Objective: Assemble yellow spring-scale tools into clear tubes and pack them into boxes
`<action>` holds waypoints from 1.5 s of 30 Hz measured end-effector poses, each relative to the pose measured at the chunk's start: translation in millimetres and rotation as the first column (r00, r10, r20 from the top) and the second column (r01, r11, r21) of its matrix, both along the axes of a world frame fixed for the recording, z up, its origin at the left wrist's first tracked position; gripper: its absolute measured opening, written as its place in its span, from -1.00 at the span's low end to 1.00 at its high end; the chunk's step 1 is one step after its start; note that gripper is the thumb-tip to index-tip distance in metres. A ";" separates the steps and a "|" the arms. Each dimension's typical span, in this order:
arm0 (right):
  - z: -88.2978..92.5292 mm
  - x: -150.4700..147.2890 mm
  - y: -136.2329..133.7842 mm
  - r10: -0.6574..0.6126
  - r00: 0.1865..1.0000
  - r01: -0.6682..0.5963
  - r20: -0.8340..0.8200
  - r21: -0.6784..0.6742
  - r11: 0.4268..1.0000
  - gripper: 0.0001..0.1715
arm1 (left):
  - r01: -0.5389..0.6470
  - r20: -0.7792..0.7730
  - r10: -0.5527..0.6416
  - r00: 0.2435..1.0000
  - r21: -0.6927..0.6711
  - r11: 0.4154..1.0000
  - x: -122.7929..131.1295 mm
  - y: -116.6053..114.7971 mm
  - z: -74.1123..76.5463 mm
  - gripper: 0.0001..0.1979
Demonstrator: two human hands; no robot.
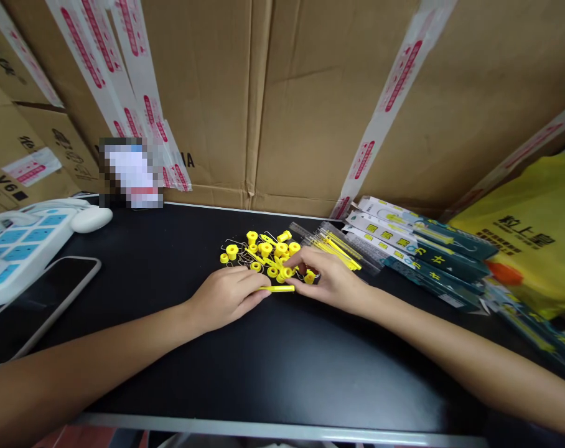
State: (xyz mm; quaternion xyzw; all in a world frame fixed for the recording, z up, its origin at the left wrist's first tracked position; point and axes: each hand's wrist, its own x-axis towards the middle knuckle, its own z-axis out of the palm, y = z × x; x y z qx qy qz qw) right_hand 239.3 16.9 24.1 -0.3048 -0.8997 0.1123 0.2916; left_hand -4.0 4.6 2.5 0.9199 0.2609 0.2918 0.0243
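A heap of small yellow plastic spools and thin metal hooks (264, 252) lies on the black table (273, 367). My left hand (226, 297) rests on the table just in front of the heap, fingers pinched on a thin yellow stick (279, 289) that lies flat. My right hand (326, 279) reaches into the heap's right edge with fingers curled, tips pinching at a small yellow piece (289, 271). Just behind the right hand sit clear packets of yellow sticks (338, 247).
Dark green and white product cards (417, 249) are stacked at the right, with a yellow plastic bag (529, 233) beyond them. A phone (49, 298), a white power strip (23, 246) and a white mouse (91, 219) lie at the left. Taped cardboard boxes (273, 99) wall the back.
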 end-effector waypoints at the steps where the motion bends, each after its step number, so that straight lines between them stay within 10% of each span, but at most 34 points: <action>1: -3.8 2.6 -3.2 -0.012 0.999 0.009 -0.039 -0.064 0.998 -0.87 | -0.004 0.006 0.004 1.000 -0.006 1.000 0.0 0.1 -0.9 -0.82; 11: -34.9 -2.9 -31.1 -0.184 0.924 -0.044 -0.336 -0.568 0.822 -0.81 | -0.018 -0.047 0.020 0.999 0.028 0.999 0.8 -0.6 -3.9 -0.84; 45: -29.9 -6.6 -35.2 -0.043 0.972 -0.037 -0.231 -0.331 0.943 -0.86 | 0.063 -0.022 -0.065 0.998 -0.069 0.996 2.5 -6.5 -3.3 -0.84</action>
